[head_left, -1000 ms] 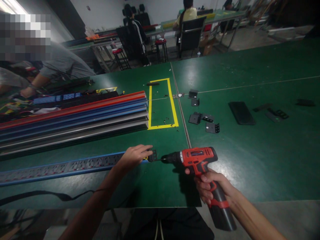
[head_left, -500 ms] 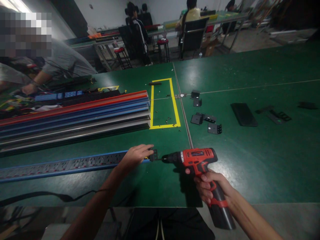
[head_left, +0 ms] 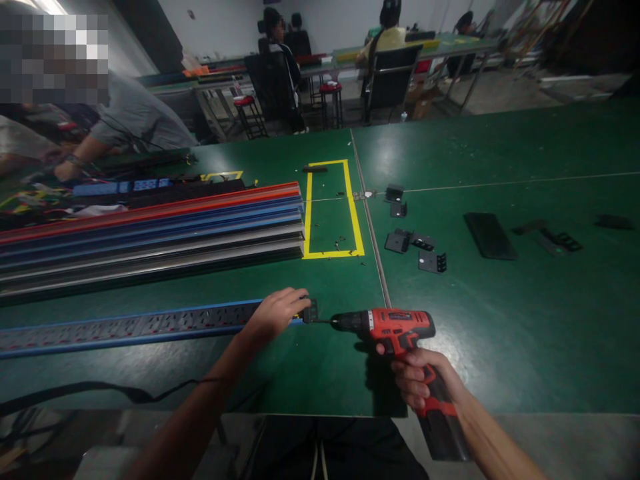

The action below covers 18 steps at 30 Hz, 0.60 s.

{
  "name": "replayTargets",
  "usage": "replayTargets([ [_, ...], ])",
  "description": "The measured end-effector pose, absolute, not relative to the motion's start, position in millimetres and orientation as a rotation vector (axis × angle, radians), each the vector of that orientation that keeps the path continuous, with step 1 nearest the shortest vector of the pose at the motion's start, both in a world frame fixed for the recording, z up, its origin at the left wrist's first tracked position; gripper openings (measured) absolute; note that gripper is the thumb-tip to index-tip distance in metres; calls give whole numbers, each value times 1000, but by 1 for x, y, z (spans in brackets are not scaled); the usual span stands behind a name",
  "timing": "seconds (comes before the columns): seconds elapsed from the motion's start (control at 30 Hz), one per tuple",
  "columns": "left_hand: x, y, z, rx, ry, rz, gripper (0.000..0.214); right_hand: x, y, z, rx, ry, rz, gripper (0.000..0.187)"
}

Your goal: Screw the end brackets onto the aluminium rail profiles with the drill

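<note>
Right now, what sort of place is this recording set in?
Probably a factory assembly workshop: long green workbenches, a stack of long coloured rails, the right hand holding a red cordless drill against the end of the blue socket strip held by the left hand.

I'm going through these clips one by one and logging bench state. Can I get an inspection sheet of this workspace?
Surface: green table with a yellow taped box.
Job's things: blue strip lying flat, black bracket at its right end; red drill with its bit at the bracket.
Clutter: stacked rails, loose black brackets, dark flat pad.
Hands: left hand grips the strip's end; right hand grips the drill's handle.
Cables: black cable along the near edge.
Surroundings: co-worker's sleeve at left; seated people at far tables.
</note>
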<state>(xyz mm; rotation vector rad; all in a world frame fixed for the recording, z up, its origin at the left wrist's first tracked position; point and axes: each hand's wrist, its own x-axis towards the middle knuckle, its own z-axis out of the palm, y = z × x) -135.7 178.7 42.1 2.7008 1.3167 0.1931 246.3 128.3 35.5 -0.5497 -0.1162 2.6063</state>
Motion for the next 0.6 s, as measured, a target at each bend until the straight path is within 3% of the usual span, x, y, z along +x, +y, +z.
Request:
replayTargets([
  [0.37,-132,181,45,2597,1368,180,53,250,138,36,-634,-46,2662,37],
  [0.6,-127,175,52,2527,1354,273,53,251,145,56,-1106,-231,2498,36],
])
